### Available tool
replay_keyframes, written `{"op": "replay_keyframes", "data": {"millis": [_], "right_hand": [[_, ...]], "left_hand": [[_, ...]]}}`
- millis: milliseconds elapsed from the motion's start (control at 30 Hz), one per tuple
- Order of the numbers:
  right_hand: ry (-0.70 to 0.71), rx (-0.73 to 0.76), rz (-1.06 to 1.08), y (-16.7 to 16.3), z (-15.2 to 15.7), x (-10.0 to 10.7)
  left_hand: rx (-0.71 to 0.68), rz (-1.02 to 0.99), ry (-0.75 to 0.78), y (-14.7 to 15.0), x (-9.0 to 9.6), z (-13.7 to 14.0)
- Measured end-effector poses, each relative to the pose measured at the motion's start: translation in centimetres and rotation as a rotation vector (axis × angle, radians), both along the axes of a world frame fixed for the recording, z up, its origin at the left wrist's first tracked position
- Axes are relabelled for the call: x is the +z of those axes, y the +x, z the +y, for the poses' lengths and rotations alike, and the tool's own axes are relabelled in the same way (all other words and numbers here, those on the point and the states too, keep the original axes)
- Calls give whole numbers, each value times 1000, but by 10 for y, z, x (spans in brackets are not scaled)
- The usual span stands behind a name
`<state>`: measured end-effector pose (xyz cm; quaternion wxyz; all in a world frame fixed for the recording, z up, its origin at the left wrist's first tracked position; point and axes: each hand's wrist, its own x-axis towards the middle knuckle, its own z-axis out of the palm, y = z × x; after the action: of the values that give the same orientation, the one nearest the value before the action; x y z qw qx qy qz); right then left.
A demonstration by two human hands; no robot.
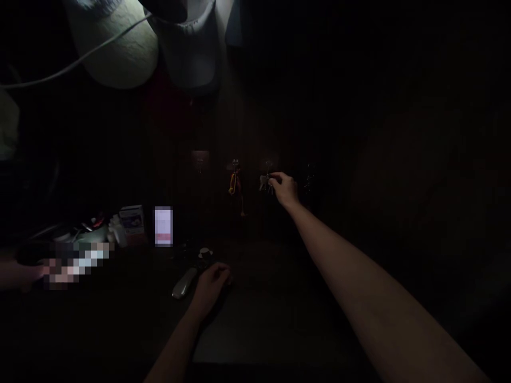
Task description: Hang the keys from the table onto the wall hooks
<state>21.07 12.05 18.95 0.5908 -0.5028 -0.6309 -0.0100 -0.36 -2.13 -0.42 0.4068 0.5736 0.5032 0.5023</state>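
My right hand [285,189] is stretched out to the dark upright surface, thumb and fingers pinched on a bunch of keys [263,183] that hangs below a small hook [269,163]. My left hand [213,281] rests low on the dark tabletop [239,340] with its fingers curled in. What they may hold is hidden in the dark. Beside it on the left lies a long silver-grey object [184,283] of unclear kind. A small white, round-topped item [205,252] is just behind that hand. Left of the keys, a yellow cord or keychain [232,183] hangs from another hook [235,162].
Caps [120,53] and a pale cable [88,56] hang overhead. Another hook [200,161] and dim metal pieces [308,178] are on the surface. At left stand a box [132,222], white bottles [116,230] and a lit, blurred screen [163,226]. Another person's arm [18,275] reaches in.
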Motion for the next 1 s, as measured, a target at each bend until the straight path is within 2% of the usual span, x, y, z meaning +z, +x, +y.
{"op": "replay_keyframes", "data": {"millis": [167,400,633,833,1000], "right_hand": [[31,2,19,3,1,-14],[-38,100,168,5,-12,-47],[-107,145,233,9,-36,-103],[-234,184,255,14,-58,-159],[-337,240,234,17,-77,-186]], "left_hand": [[-8,10,9,-1,2,0],[0,2,12,-2,2,-1],[16,72,20,-4,7,-4],[29,-10,5,-1,5,-5],[35,-10,20,-1,4,-4]]}}
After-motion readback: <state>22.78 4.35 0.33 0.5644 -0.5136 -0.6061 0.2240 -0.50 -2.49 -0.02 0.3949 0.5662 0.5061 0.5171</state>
